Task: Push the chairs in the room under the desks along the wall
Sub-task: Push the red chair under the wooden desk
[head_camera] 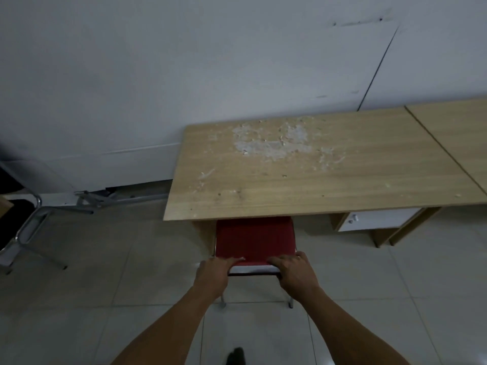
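Observation:
A red chair (254, 239) stands at the front edge of a light wooden desk (303, 177) that sits against the white wall. The chair's far part is hidden under the desktop. My left hand (214, 272) grips the left end of the chair's backrest top. My right hand (293, 270) grips the right end. The chair's metal legs show below my hands on the tiled floor.
A second wooden desk (453, 127) adjoins on the right, with a white drawer unit (374, 219) beneath. A black chair with a chrome frame (23, 227) stands at the far left. Metal parts (105, 198) lie along the wall base. White flakes litter the desktop.

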